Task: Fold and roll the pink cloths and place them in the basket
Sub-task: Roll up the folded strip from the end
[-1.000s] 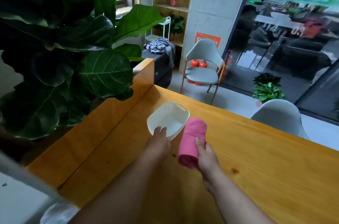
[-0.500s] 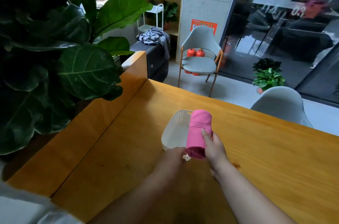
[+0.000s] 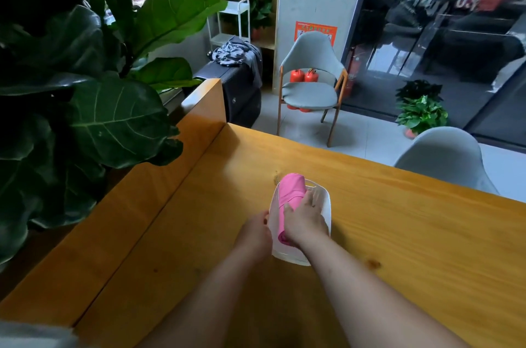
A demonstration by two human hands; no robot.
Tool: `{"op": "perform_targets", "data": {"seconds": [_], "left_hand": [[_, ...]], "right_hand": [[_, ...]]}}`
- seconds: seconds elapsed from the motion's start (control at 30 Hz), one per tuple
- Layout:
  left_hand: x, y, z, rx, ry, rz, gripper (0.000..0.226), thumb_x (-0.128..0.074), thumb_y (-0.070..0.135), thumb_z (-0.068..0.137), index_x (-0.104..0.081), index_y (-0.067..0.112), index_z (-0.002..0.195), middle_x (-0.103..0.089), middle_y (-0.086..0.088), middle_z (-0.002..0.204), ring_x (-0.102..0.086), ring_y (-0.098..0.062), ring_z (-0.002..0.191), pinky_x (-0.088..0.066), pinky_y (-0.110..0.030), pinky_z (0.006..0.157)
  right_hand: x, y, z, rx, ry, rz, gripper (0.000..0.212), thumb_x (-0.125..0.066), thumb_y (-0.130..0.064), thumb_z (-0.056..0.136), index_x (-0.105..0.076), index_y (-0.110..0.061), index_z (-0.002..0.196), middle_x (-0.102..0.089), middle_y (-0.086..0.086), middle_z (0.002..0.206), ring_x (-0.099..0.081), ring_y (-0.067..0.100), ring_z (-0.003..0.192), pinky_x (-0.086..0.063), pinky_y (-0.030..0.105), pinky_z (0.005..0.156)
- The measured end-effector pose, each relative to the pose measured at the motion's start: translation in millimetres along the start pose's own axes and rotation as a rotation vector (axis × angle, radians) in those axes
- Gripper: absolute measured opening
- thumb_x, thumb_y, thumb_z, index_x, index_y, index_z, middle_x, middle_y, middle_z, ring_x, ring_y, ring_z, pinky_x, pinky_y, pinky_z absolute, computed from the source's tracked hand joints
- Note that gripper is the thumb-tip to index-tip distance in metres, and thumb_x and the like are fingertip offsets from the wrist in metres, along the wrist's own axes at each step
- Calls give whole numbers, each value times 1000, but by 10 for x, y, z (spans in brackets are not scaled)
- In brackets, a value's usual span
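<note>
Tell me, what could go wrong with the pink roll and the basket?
The pink roll pokes past the basket at its far end, so it might not settle inside. It may loosen once the right hand gripping it lets go. The basket looks light; it could tip if the left hand releases its rim.

Head-worn wide-angle view, facing forward and down, close over right hand (image 3: 305,221) and table (image 3: 404,236)
</note>
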State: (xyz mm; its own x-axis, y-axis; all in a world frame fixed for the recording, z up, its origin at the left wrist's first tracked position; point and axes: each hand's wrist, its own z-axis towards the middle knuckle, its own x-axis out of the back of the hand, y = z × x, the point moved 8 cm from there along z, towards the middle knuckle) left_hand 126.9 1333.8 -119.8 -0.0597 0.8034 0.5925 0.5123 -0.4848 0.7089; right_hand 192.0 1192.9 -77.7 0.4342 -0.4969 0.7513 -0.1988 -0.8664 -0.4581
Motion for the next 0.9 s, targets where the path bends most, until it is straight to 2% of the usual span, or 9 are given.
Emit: {"op": "perform_targets", "data": {"seconds": [0.07,0.13,0.23,0.33,0.4,0.57,0.67,0.77,0.9], "left_hand": [[-38,22,-35,-24,-9,-69,46,-55,18,100,-56,28,146,-67,6,136,-66,-19,115,-55,-36,97],[-48,40,-49,-43,-14,-124,43,-60,31,96,-60,35,139,-70,10,129,-69,-15,110,-57,-38,97],[-18,5,-19,-44,18,-109,42,-52,28,97,-62,34,138,-73,3,126,-70,-21,110,-58,-43,96],[-10,39,3,-56,20,-77,43,-50,21,101,-61,34,140,-74,3,125,-70,-22,109,-58,-41,95],[-26,104,-18,-68,20,-64,45,-50,20,100,-60,34,142,-74,3,124,-70,-21,108,-58,-40,94],[-85,125,-39,-62,39,-67,54,-43,32,85,-63,38,135,-77,4,114,-72,-22,99,-60,-42,88],[-73,147,-33,-73,50,-53,48,-49,20,93,-65,36,135,-77,4,113,-71,-22,99,-59,-40,87],[-84,125,-12,-57,37,-37,50,-52,12,98,-63,33,142,-75,4,120,-70,-19,104,-57,-37,91],[-84,90,54,-30,-1,-11,50,-53,14,99,-62,33,144,-75,4,124,-69,-17,106,-56,-33,91]], "right_hand": [[-183,-2,20,-19,-92,-52,94,-46,-39,103,22,-16,163,-13,16,171,-41,36,146,-37,48,117],[-349,54,31,-43,-157,-90,105,-55,-45,99,24,-13,162,-20,17,167,-41,35,147,-37,47,118],[-370,144,50,-37,-102,-61,100,-59,-38,98,13,-17,165,-34,13,160,-52,36,136,-48,47,106],[-304,173,64,12,-13,-55,102,-61,-57,92,2,-24,165,-41,11,149,-59,37,124,-53,46,93],[-326,164,63,41,6,-79,104,-62,-64,88,-1,-27,164,-39,10,146,-57,37,123,-53,50,95],[-415,176,85,54,-27,-71,73,-34,-52,103,0,-32,164,-29,9,156,-50,38,131,-46,57,105],[-393,162,105,66,-27,-90,74,-42,-42,102,-2,-34,164,-29,4,156,-54,35,126,-50,54,99],[-361,171,126,22,7,-112,64,-42,-35,103,-15,-38,161,-39,-1,155,-59,32,119,-53,51,95],[-284,43,153,14,-1,-139,45,-39,-28,109,-39,-24,154,-51,6,147,-60,33,121,-49,44,103]]}}
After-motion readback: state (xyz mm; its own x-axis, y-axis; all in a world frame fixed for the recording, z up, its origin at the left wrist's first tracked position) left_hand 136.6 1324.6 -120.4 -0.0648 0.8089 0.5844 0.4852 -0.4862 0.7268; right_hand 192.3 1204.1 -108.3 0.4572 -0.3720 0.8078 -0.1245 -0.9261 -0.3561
